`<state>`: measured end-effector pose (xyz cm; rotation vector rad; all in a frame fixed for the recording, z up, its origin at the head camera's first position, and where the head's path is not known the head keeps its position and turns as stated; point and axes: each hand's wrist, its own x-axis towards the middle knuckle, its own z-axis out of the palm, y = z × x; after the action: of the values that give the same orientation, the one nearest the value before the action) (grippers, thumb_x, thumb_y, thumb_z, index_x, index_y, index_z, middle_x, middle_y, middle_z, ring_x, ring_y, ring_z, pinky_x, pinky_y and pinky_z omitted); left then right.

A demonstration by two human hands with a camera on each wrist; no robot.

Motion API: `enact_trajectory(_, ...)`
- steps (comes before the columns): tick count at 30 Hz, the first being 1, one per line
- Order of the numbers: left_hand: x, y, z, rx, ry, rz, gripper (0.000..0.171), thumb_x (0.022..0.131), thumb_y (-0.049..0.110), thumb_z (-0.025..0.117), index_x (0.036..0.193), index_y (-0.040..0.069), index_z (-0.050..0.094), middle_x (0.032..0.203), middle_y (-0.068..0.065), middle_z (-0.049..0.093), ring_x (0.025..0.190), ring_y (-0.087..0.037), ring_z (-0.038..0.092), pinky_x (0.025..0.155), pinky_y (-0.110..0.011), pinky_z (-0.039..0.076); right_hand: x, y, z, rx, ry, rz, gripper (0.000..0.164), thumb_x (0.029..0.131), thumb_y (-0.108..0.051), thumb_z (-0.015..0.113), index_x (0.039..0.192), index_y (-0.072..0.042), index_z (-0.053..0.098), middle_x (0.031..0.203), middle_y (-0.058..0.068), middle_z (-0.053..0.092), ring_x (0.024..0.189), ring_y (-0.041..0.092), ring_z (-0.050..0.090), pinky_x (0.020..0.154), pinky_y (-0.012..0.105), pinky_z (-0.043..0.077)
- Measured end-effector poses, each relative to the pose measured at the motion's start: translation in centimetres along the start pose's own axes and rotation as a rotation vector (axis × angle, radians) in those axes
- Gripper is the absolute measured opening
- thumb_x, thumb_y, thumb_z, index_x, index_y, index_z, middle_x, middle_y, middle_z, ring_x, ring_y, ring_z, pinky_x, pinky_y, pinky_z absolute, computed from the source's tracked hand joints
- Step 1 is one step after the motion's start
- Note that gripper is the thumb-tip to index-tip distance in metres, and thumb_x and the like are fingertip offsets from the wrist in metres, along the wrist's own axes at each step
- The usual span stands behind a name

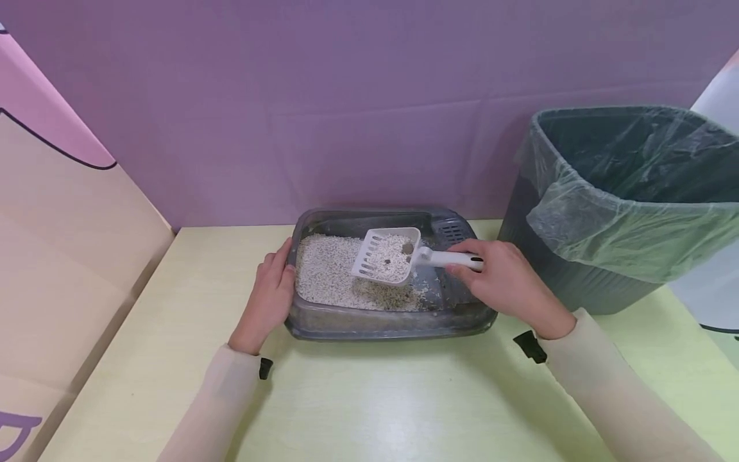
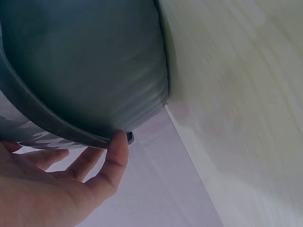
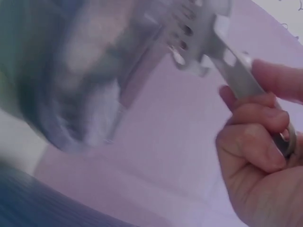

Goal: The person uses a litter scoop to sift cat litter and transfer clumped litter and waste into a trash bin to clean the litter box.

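Observation:
A grey litter box (image 1: 389,324) sits on the table with pale granular litter (image 1: 326,269) spread over its left part. My left hand (image 1: 270,292) grips the box's left rim; in the left wrist view the thumb (image 2: 118,151) lies on the rim's edge. My right hand (image 1: 508,276) holds a white slotted litter scoop (image 1: 447,258) by its handle. Litter and a few darker clumps (image 1: 407,249) lie in the scoop's pan, which is above the litter. In the right wrist view the fingers (image 3: 255,142) curl round the handle.
To the right stands a dark bin (image 1: 537,244) lined with a clear plastic bag (image 1: 612,234), close to my right hand. A purple backdrop (image 1: 369,128) rises behind the box. The pale table (image 1: 375,398) extends in front of it.

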<state>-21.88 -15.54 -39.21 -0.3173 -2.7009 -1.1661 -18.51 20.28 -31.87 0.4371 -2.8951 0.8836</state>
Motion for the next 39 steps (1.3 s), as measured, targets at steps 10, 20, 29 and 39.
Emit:
enact_trajectory(10,0.1,0.0,-0.1,-0.005,0.002,0.004,0.051,0.101,0.018,0.029,0.151,0.009,0.023,0.130,-0.021,0.039,0.117,-0.035,0.034,0.096,-0.052,0.030,-0.4,-1.4,-2.1,-0.090,-0.086,0.028,0.029,0.088,-0.023,0.065,0.112,-0.006,0.067,0.055,-0.001,0.047,0.045,0.016,0.038,0.046,0.032,0.032)
enact_trajectory(20,0.1,0.1,-0.2,0.001,0.007,0.008,0.051,0.101,0.018,0.029,0.151,0.009,0.023,0.128,-0.022,0.040,0.114,-0.035,0.034,0.095,-0.051,0.030,-0.3,-1.0,-2.5,-0.112,-0.110,-0.012,0.030,0.093,-0.033,0.059,0.105,-0.007,0.068,0.055,-0.003,0.046,0.051,0.015,0.040,0.056,0.034,0.036)
enact_trajectory(29,0.1,-0.1,0.0,0.002,0.009,0.004,0.051,0.101,0.018,0.029,0.151,0.009,0.024,0.128,-0.022,0.040,0.114,-0.035,0.035,0.094,-0.051,0.031,-0.4,0.8,0.9,0.054,0.050,-0.106,0.031,0.096,-0.036,0.055,0.106,-0.009,0.067,0.058,-0.003,0.039,0.046,0.012,0.032,0.049,0.031,0.033)
enact_trajectory(39,0.0,0.1,0.1,0.003,0.008,-0.006,0.051,0.101,0.018,0.030,0.151,0.009,0.024,0.126,-0.021,0.041,0.113,-0.034,0.035,0.094,-0.051,0.032,-0.6,0.9,2.2,0.083,0.201,-0.205,0.032,0.090,-0.026,0.066,0.119,-0.014,0.062,0.071,-0.004,0.054,0.055,0.015,0.042,0.049,0.029,0.036)
